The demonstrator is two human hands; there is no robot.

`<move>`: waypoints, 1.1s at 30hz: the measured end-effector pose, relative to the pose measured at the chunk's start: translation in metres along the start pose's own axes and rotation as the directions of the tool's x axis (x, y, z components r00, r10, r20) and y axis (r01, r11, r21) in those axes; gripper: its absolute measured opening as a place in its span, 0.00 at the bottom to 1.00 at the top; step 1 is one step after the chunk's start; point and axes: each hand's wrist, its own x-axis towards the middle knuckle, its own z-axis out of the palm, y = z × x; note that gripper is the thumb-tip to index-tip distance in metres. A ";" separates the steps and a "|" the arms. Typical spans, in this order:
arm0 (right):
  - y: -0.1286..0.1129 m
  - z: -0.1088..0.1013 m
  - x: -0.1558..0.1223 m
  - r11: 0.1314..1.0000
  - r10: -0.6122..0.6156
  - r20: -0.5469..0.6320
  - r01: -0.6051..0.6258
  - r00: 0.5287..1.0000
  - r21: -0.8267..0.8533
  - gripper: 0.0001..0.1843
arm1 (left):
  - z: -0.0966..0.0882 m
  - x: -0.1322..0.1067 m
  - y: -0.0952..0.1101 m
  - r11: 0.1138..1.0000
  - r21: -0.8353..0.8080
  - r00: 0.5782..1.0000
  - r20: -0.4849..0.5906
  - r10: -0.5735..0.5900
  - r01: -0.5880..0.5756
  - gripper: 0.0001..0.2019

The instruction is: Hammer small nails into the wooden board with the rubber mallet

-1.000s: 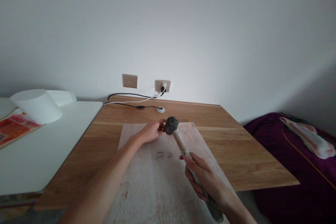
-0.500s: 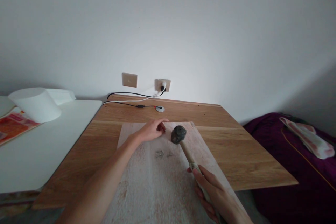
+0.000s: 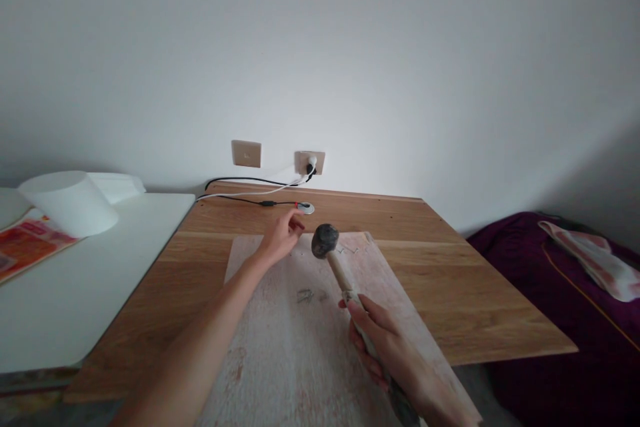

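Note:
My right hand (image 3: 375, 340) is wrapped round the pale handle of a mallet (image 3: 326, 241) with a rounded dark head. The head is held over the far part of a whitish, worn board (image 3: 270, 373). My left hand (image 3: 283, 238) hovers near the board's far edge, left of the mallet head. Its fingers are loosely bent and somewhat apart, with nothing visible in them. A small pile of nails (image 3: 305, 295) lies mid-board. A few small nails (image 3: 350, 250) show near the far edge, right of the mallet head.
The board rests on a wooden tabletop (image 3: 450, 293) against a white wall. Cables (image 3: 267, 203) run along its back to a wall socket (image 3: 310, 163). On the left, a white table (image 3: 125, 267) bears a white roll (image 3: 70, 203) and a red-orange packet (image 3: 30, 247). Purple fabric (image 3: 520, 247) lies right.
My left hand has drawn back up and left, away from the board's surface, its fingers loosening. The mallet in my right hand has shifted left and slightly toward the far edge.

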 end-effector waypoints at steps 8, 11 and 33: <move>-0.002 -0.008 -0.023 0.993 -0.013 -0.048 0.018 0.999 0.116 0.36 | 0.000 -0.002 -0.001 0.998 0.058 1.000 -0.010 0.029 -0.028 0.16; 0.009 -0.010 -0.034 0.992 0.062 -0.095 -0.052 0.993 0.113 0.37 | 0.000 -0.002 -0.003 0.998 0.049 1.000 0.007 0.027 -0.027 0.16; -0.003 0.013 0.003 0.995 0.034 -0.025 -0.032 0.999 0.096 0.39 | 0.000 0.000 -0.007 0.997 0.064 0.998 -0.062 -0.032 0.036 0.16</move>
